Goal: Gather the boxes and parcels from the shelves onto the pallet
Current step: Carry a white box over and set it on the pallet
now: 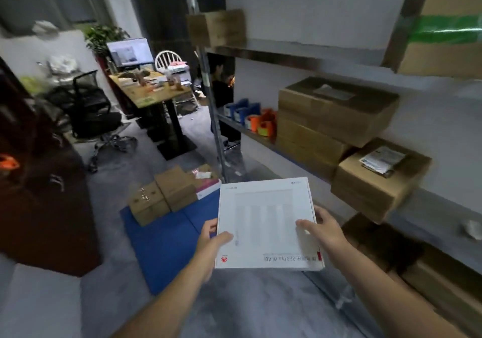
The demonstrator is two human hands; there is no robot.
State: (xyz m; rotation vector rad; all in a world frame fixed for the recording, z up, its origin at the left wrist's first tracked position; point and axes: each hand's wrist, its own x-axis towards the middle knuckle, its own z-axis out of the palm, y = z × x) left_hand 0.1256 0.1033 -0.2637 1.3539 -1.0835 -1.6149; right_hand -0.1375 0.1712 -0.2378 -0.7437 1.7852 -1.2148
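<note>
We see both arms stretched forward and down, holding a flat white box (266, 223) level in the air. The left hand (211, 236) grips its left edge, thumb curled over the top face and fingers round the side. The right hand (323, 229) grips the right edge in the same way, thumb lying on top and fingers hidden beneath. The box hangs above the floor between the pallet (161, 246) and the shelves (287, 56), and its far left corner overlaps the pallet's right edge in our view.

At the pallet's far end sit brown cartons (163, 197), close together, with a pink-and-white box (208, 190) at the far right corner. On the middle shelf a stack of cartons (331, 118) stands beside a labelled carton (375, 184) that juts over the front edge. Tape dispensers (250, 116), blue and orange, lie at that shelf's left end. The top shelf carries a small carton (219, 27) at its left end and a green-taped carton (443, 30) further right. Beyond the pallet stand a desk (151, 92) and a black chair (91, 108).

At the white box's near left corner we make out a red petal logo. The print along its near edge is upside down to us, and we read only "BE3 Pro". The carton's label is too blurred to read.
</note>
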